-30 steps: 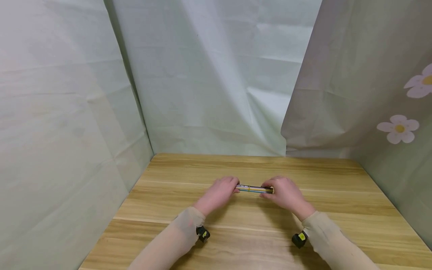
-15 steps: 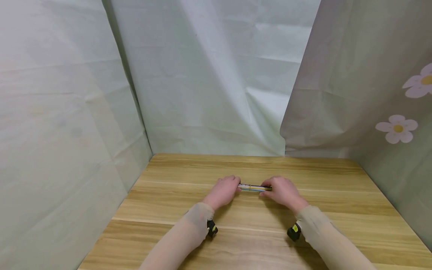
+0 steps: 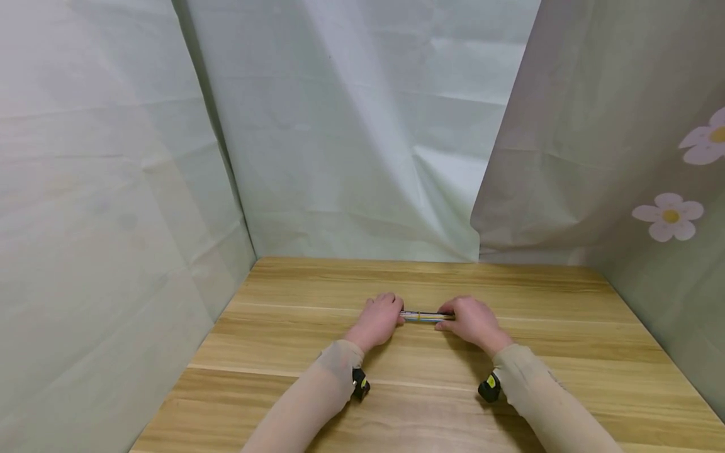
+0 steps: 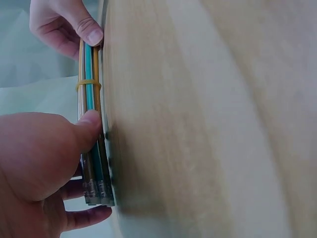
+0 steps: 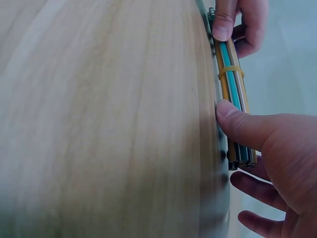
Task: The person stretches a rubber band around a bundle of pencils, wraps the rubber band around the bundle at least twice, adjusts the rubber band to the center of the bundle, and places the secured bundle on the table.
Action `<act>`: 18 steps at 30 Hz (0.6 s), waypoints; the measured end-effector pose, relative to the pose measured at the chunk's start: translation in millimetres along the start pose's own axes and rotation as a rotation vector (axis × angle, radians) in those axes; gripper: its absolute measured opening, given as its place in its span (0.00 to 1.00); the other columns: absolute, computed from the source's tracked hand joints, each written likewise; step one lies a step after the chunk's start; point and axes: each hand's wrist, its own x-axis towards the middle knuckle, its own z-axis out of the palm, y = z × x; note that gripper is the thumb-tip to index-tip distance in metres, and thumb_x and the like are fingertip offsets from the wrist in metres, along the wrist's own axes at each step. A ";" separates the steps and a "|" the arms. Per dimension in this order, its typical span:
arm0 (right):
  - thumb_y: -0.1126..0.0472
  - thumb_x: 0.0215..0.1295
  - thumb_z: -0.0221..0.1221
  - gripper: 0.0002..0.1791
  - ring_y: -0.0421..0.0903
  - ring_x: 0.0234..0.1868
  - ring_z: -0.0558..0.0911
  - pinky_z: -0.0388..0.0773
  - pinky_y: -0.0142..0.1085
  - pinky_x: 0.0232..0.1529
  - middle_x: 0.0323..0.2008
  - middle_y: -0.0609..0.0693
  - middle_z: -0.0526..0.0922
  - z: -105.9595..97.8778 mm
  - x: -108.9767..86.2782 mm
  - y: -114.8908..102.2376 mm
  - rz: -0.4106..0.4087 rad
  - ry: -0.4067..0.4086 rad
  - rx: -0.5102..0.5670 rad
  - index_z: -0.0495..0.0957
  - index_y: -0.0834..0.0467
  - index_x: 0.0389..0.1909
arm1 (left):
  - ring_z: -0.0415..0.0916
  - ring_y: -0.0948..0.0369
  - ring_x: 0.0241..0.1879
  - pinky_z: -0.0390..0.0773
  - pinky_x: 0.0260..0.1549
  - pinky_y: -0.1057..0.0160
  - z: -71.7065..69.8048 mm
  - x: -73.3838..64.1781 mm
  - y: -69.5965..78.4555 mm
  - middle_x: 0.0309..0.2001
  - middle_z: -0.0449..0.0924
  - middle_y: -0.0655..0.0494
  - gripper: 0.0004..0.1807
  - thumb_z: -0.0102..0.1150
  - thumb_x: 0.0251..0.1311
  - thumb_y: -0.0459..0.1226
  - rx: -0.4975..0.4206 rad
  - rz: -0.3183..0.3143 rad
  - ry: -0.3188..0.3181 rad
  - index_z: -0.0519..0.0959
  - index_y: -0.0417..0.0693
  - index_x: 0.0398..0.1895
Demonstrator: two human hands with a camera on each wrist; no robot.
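A slim bundle of coloured pencils (image 3: pixel 421 316) lies crosswise, held between both hands over the wooden table. Round its middle runs a yellow rubber band (image 4: pixel 88 84). My left hand (image 3: pixel 376 319) grips the left end, the thumb pressing on a teal pencil and the fingers behind. My right hand (image 3: pixel 474 322) pinches the other end with its thumb on the near side; its lower fingers stand away from the pencils in the right wrist view. Flat pencil ends (image 5: pixel 241 163) stick out past the right thumb. At the left end, metallic-looking tips (image 4: pixel 96 196) show beside the left fingers.
The wood-grain table (image 3: pixel 317 283) reaches back to a pale cloth wall (image 3: pixel 351 157). Another cloth wall (image 3: pixel 113 220) borders the left side, and a flower-printed curtain (image 3: pixel 566 157) hangs at the right. Small black cameras sit on both wrists.
My left hand and forearm have shifted slightly right, and the right forearm slightly left. Both hands keep hold of the pencil bundle, which stays almost in place.
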 end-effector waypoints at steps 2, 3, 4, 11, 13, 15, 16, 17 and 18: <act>0.47 0.59 0.79 0.15 0.46 0.40 0.85 0.82 0.49 0.42 0.38 0.43 0.88 1.0 0.0 0.1 -0.001 -0.007 0.000 0.91 0.49 0.41 | 0.78 0.53 0.54 0.79 0.52 0.48 1.4 -0.1 -0.9 0.50 0.80 0.53 0.15 0.61 0.78 0.49 0.006 0.002 0.004 0.80 0.50 0.54; 0.47 0.59 0.79 0.15 0.46 0.41 0.84 0.82 0.49 0.43 0.38 0.43 0.87 1.1 0.1 0.3 0.003 -0.011 0.001 0.91 0.49 0.42 | 0.77 0.53 0.55 0.79 0.52 0.48 1.7 -0.2 -1.4 0.50 0.79 0.53 0.15 0.62 0.77 0.49 0.006 0.001 0.001 0.80 0.50 0.55; 0.47 0.59 0.79 0.15 0.45 0.41 0.84 0.81 0.49 0.43 0.38 0.43 0.87 1.3 0.1 0.4 0.007 -0.018 0.005 0.91 0.49 0.42 | 0.77 0.53 0.55 0.79 0.51 0.48 1.7 -0.4 -1.8 0.51 0.79 0.53 0.16 0.63 0.76 0.50 0.004 0.001 0.002 0.80 0.50 0.55; 0.47 0.60 0.79 0.17 0.45 0.41 0.84 0.82 0.49 0.45 0.39 0.43 0.86 2.0 0.4 1.2 -0.001 -0.024 0.011 0.91 0.51 0.45 | 0.76 0.52 0.57 0.78 0.54 0.47 -2.7 -4.1 -4.0 0.54 0.79 0.50 0.21 0.65 0.75 0.51 -0.027 -0.007 -0.025 0.79 0.48 0.59; 0.47 0.60 0.79 0.17 0.45 0.41 0.84 0.82 0.49 0.45 0.39 0.43 0.86 1.7 0.2 0.8 -0.003 -0.027 0.018 0.91 0.51 0.45 | 0.76 0.51 0.57 0.78 0.54 0.47 -3.7 -4.5 -4.8 0.55 0.79 0.50 0.21 0.64 0.75 0.51 -0.029 -0.008 -0.033 0.79 0.48 0.60; 0.48 0.60 0.79 0.17 0.45 0.41 0.84 0.82 0.49 0.44 0.39 0.43 0.86 1.4 -0.2 0.3 -0.007 -0.030 0.021 0.91 0.52 0.45 | 0.76 0.51 0.57 0.78 0.54 0.47 -4.4 -4.5 -5.8 0.55 0.79 0.50 0.22 0.64 0.75 0.51 -0.026 -0.010 -0.040 0.79 0.48 0.61; 0.48 0.60 0.79 0.17 0.45 0.41 0.84 0.82 0.49 0.44 0.39 0.43 0.86 1.2 -0.4 0.3 -0.009 -0.032 0.021 0.91 0.52 0.45 | 0.76 0.51 0.58 0.78 0.54 0.47 -4.6 -4.5 -6.3 0.56 0.79 0.50 0.23 0.64 0.75 0.52 -0.024 -0.012 -0.043 0.79 0.48 0.62; 0.48 0.60 0.79 0.17 0.45 0.41 0.84 0.82 0.49 0.45 0.39 0.43 0.86 1.1 -0.6 0.1 -0.010 -0.032 0.022 0.91 0.52 0.45 | 0.76 0.51 0.58 0.78 0.55 0.47 -5.0 -4.5 -6.8 0.56 0.79 0.50 0.23 0.64 0.75 0.52 -0.024 -0.014 -0.046 0.79 0.48 0.63; 0.48 0.61 0.78 0.17 0.46 0.42 0.84 0.82 0.49 0.46 0.39 0.43 0.86 1.0 -0.7 0.3 -0.006 -0.035 0.024 0.91 0.52 0.46 | 0.76 0.51 0.59 0.78 0.55 0.46 -5.3 -4.6 -7.3 0.57 0.79 0.50 0.24 0.64 0.75 0.52 -0.024 -0.016 -0.050 0.78 0.48 0.63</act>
